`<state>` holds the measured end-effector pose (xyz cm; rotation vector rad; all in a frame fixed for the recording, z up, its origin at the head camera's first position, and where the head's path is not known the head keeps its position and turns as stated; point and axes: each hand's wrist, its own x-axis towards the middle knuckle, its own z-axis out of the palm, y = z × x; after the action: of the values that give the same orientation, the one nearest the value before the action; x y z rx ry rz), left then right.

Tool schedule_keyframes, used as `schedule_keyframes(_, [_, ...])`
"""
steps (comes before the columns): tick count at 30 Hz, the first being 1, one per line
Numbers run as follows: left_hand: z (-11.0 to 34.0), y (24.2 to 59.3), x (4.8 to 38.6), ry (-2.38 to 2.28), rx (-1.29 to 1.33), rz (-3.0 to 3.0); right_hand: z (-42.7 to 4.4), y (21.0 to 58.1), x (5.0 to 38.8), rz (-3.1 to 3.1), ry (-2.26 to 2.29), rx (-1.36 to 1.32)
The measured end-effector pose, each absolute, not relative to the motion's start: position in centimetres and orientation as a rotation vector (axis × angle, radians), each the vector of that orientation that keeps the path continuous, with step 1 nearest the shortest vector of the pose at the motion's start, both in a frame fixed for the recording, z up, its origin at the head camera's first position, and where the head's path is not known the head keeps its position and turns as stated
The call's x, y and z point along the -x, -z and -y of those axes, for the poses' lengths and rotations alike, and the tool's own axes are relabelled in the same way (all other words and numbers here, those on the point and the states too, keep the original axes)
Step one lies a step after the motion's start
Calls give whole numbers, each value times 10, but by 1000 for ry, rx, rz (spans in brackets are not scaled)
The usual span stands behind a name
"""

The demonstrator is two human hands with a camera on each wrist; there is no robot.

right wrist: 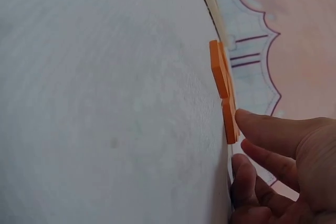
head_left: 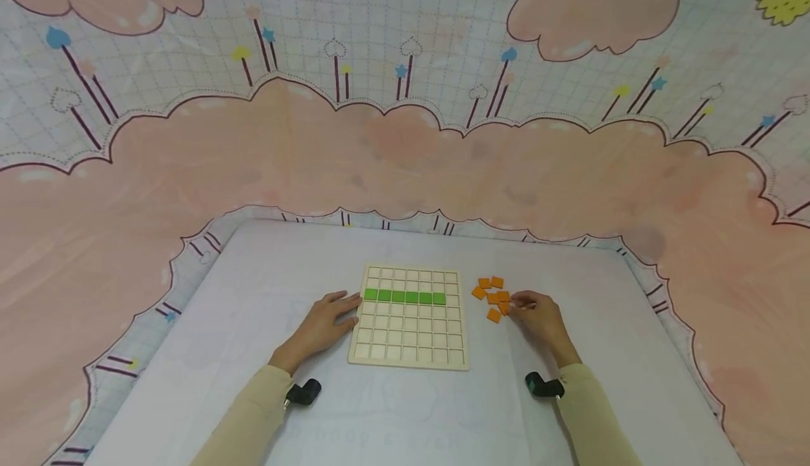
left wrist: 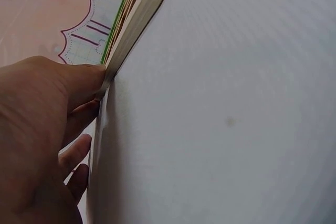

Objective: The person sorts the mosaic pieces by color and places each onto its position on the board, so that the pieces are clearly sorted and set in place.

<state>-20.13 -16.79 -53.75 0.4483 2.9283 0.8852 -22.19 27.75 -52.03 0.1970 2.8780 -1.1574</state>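
A pale wooden grid board (head_left: pixel 410 364) lies flat on the table, with a row of green tiles (head_left: pixel 412 297) in its third row from the top. My left hand (head_left: pixel 323 322) rests at the board's left edge, fingers spread and relaxed; the left wrist view shows its thumb touching the board's side (left wrist: pixel 137 27). Right of the board lie several loose orange tiles (head_left: pixel 493 315), some overlapping. Beside them is my right hand (head_left: pixel 541 318), its fingers loosely bent. In the right wrist view, its thumb touches the nearer orange tile (right wrist: pixel 229 121), and the other fingers hang below.
The white tabletop (head_left: pixel 253 276) surrounds the board and tiles. Behind and at both sides hangs a cloth (head_left: pixel 405 164) printed with pink clouds. A small black device (head_left: pixel 305 392) is at the left wrist, and another black device (head_left: pixel 544 385) at the right wrist.
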Motion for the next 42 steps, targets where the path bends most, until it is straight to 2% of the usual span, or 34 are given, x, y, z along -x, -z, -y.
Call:
schedule_keyframes(10, [166, 533, 200, -886, -447, -2929, -274, 522, 223, -2860, 1095, -249])
schedule_keyframes(29, [166, 533, 200, -892, -449, -2931, -274, 523, 219, -2877, 1022, -79])
schedule_keyframes(42, [167, 536, 200, -875, -460, -2943, -271, 523, 213, -2861, 1058, -161])
